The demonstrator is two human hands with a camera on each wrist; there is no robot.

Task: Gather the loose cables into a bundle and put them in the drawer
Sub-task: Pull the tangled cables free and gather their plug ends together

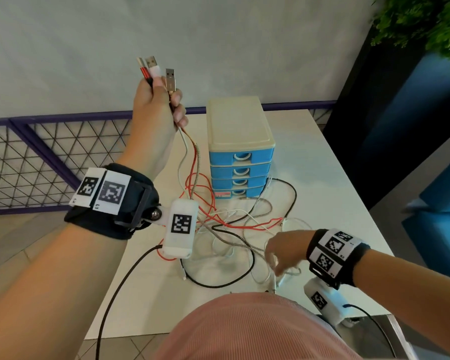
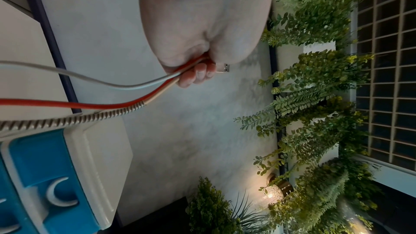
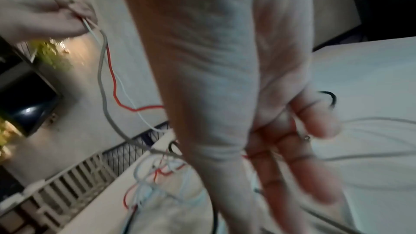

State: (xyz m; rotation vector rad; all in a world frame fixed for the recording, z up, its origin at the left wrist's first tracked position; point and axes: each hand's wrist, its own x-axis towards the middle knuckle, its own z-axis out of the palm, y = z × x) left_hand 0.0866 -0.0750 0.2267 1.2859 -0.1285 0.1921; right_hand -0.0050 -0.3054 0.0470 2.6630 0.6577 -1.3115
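My left hand [image 1: 164, 102] is raised above the white table [image 1: 335, 178] and grips three cable ends: red, white and braided. Their USB plugs [image 1: 155, 67] stick up out of the fist. In the left wrist view the red cable [image 2: 90, 105], the white cable [image 2: 90, 79] and the braided cable [image 2: 67, 120] run out of the curled fingers [image 2: 195, 74]. They hang down into the cable tangle [image 1: 234, 224], which also holds a black cable. My right hand [image 1: 274, 266] is low at the table's front, fingers nearly straight over a white cable. The blurred right wrist view shows its fingers [image 3: 292, 157] among thin cables.
A blue drawer unit [image 1: 240, 141] with a cream top stands behind the tangle, all its drawers pushed in. A purple mesh railing [image 1: 50, 157] runs along the left, with green plants [image 1: 426, 22] at the upper right. The table's front edge is right at my body.
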